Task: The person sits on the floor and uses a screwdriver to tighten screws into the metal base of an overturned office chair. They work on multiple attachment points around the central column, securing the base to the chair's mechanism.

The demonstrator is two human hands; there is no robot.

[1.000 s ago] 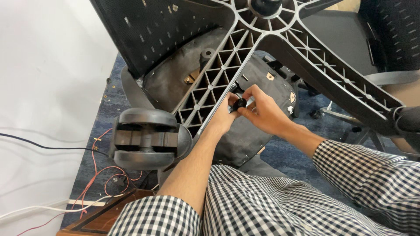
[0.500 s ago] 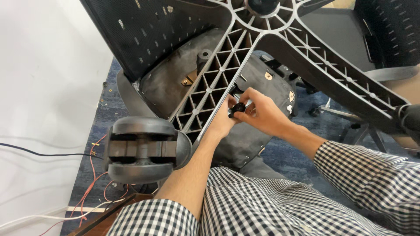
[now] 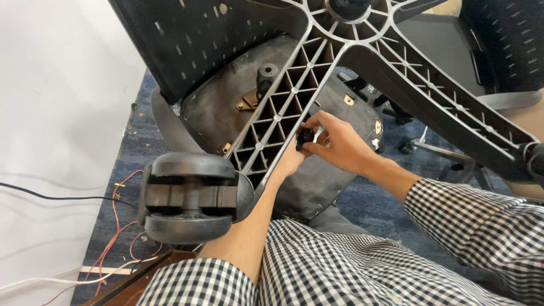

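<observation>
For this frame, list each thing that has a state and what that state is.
Chair: overturned, underside facing the camera.
Base: spokes up, ribbing exposed.
Caster: fitted on the near spoke's end.
Knob: small, black, pinched in fingers.
Right hand: closed on the knob.
Left hand: under the spoke, touching the knob; grip unclear.
Wires: loose on the carpet.
</observation>
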